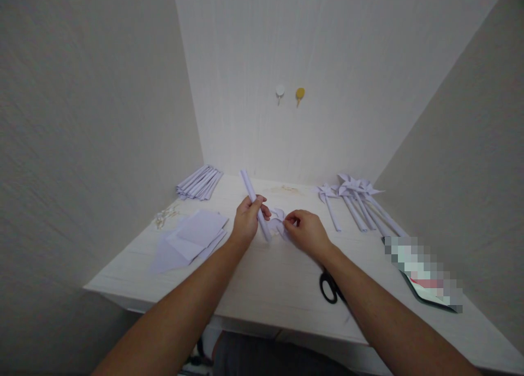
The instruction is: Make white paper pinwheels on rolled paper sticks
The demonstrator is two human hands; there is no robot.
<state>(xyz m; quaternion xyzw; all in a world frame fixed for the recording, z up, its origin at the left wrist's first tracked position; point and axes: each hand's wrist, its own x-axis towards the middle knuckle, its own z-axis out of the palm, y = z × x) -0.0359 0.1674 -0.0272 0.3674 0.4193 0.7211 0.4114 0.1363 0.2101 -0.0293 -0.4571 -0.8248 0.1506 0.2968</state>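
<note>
While the desk (278, 294) spreads from the wall at its back edge to the person at its front edge, a cluster of white paper pinwheels (354, 188) on paper stems lies by the back right corner, one of them a little apart to the left. Overlapping paper sheets (196, 231) lie towards the left edge, and a pile of paper tubes (200, 182) sits at the back left corner. Close to the right edge rests a flat dark-rimmed item (423, 275), most of its face blurred out. Over the middle of the desk, the left hand (245, 218) has its fingers wrapped round a single paper tube (249, 185), which slants with its upper end towards the back edge. The right hand (309, 228) pinches the right side of a folded paper piece (277, 215) between thumb and fingers; this piece is just beside the tube's lower part, and whether they are joined I cannot tell. Black-handled scissors (335, 290) lie near the front edge, partly hidden by the right forearm. Smallest are thin pale bits (166, 216) at the left edge and beige scraps (289, 189) by the back edge.
</note>
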